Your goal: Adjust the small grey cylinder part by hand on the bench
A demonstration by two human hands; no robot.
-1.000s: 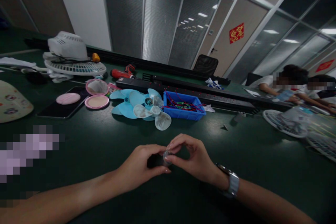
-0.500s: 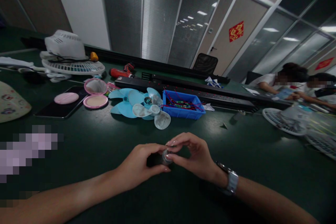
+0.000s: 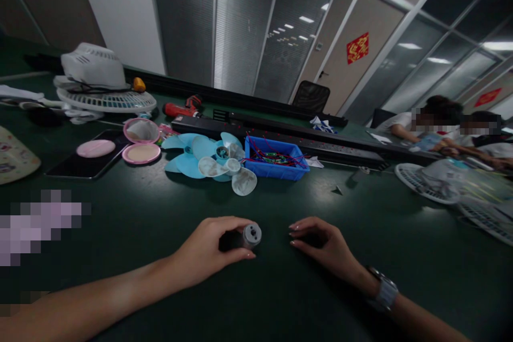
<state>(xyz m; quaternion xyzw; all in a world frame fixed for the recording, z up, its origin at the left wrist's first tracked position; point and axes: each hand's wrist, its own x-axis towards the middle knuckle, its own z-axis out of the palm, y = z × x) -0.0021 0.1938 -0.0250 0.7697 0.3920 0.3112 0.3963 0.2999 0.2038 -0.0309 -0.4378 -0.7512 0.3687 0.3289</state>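
My left hand (image 3: 212, 243) grips a short grey metal cylinder (image 3: 252, 235) between thumb and fingers. The cylinder's round end face points up toward me and shows a few small dark holes. Most of its side is shaded or covered by my fingers. To the right of it, apart from the cylinder, is my right hand (image 3: 324, 246). Its fingers are curved, with a gap between thumb and fingertips, and I see nothing in them. A wristwatch (image 3: 382, 288) is on my right wrist.
Beyond my hands lie blue fan blades (image 3: 186, 163), a blue bin (image 3: 276, 168) of red wires and a small metal piece (image 3: 337, 189). Further left are a pink compact (image 3: 142, 154), a phone (image 3: 92, 168), a red drill (image 3: 180, 109) and a white fan (image 3: 96, 72). Fan parts (image 3: 428, 181) and two people are right.
My right hand has come off the top of the cylinder and moved right, uncovering its end face. My left hand still holds the cylinder in nearly the same place.
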